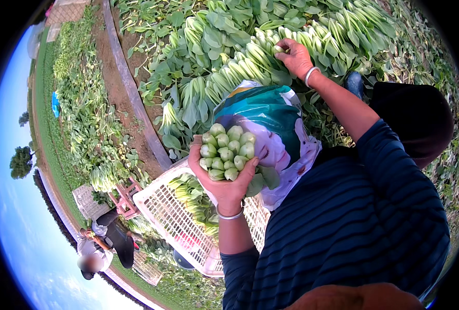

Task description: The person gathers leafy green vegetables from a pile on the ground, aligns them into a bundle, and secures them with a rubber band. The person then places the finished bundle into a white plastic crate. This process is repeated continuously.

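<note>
My left hand (223, 182) is wrapped around a bundle of pak choi (226, 153), its pale green bases facing the camera. Some leaves hang out below my thumb. At the upper right, my right hand (295, 60) pinches the pale base of one pak choi head (278, 50), just over a long row of harvested pak choi (233, 75) laid on the ground. A printed plastic sheet (276, 104), teal and white, covers my lap between the two arms. Each wrist wears a silver-coloured bangle.
A white plastic crate (163, 217) holding greens stands beside my left forearm. Left of it are a pink plastic stool (127, 197) and another crate (90, 203). A person (109, 240) sits farther off at lower left. A long dark strip (130, 85) crosses the soil.
</note>
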Demonstrator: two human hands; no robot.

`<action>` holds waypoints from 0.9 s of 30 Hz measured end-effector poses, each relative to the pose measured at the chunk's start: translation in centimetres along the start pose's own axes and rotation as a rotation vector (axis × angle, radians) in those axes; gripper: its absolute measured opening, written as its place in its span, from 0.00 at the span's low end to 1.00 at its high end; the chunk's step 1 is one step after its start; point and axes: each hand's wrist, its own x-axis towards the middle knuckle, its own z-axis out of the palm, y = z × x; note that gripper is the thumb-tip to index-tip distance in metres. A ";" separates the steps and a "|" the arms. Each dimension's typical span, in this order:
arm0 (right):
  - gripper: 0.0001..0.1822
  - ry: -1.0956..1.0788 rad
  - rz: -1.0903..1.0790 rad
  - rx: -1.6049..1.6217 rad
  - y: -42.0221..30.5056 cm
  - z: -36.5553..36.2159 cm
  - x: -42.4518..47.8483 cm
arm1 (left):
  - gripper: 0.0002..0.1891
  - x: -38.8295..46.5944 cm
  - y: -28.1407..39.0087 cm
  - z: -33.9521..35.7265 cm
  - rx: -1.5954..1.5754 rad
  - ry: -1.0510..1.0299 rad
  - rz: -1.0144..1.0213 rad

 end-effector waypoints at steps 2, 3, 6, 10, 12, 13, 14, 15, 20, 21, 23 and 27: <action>0.15 0.084 -0.136 0.194 -3.2 -1.5 -1.3 | 0.59 0.0 0.2 0.0 -0.003 -0.015 -0.004; 0.15 0.143 -0.144 0.255 -5.4 -2.5 -1.7 | 0.59 0.0 0.3 0.1 -0.017 -0.016 -0.001; 0.16 0.151 -0.351 0.287 -12.6 -7.1 -3.7 | 0.59 0.1 0.5 0.3 -0.056 -0.030 0.008; 0.14 -0.158 -0.329 0.740 -19.9 -13.5 -8.1 | 0.60 -0.1 1.1 0.2 -0.045 -0.026 -0.036; 0.15 -0.399 -0.330 0.636 -21.2 -15.6 -10.3 | 0.60 -0.3 1.4 0.3 -0.107 -0.028 -0.044; 0.15 -0.574 -0.250 0.696 -21.3 -15.6 -11.7 | 0.60 -0.4 1.4 0.4 -0.139 -0.036 -0.035; 0.14 -0.746 -0.139 0.735 -21.1 -14.9 -13.0 | 0.58 -0.2 1.5 0.4 -0.120 -0.054 -0.011; 0.14 -0.919 -0.062 0.784 -20.8 -13.7 -14.2 | 0.57 -0.3 1.5 0.4 -0.139 -0.066 0.009; 0.10 -0.850 -0.038 0.749 -18.8 -7.7 -19.4 | 0.53 -0.5 1.5 0.1 -0.155 -0.102 0.034; 0.09 -0.807 -0.070 0.794 -18.5 -7.0 -19.8 | 0.53 -0.4 1.5 0.1 -0.145 -0.101 0.037; 0.09 -0.718 -0.096 0.805 -18.1 -6.3 -20.5 | 0.53 -0.6 1.5 -0.1 -0.137 -0.101 0.059; 0.08 -0.685 -0.128 0.784 -18.2 -5.3 -21.0 | 0.60 -0.5 1.9 -0.2 -0.029 -0.087 0.092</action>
